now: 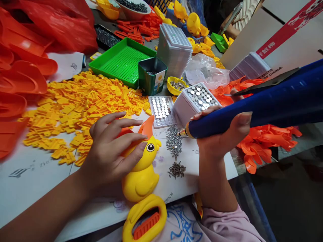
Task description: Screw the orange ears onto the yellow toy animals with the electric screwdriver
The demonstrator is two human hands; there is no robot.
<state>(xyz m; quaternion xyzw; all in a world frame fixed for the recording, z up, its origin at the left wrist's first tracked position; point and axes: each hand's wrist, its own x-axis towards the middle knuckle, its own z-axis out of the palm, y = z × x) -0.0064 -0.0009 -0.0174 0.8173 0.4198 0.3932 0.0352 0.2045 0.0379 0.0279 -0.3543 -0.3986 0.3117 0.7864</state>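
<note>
A yellow plastic duck toy [142,174] with an orange beak lies on the white table sheet in front of me. My left hand [111,151] rests on the duck's head, fingers bent over it and holding it down. My right hand [222,134] is wrapped around a blue electric screwdriver [264,104], whose tip [180,133] points left over a pile of small screws [174,141], just right of the duck's beak. A second small heap of dark screws [177,169] lies below. A yellow handle part with an orange insert [146,222] sits at the table's near edge.
A heap of yellow plastic pieces [83,104] covers the left middle. Behind stand a green tray [122,60], a dark green tin [152,75], trays of button cells [161,111], stacked clear trays [174,47] and orange parts [264,141] at right. Red plastic bags [30,50] fill the left.
</note>
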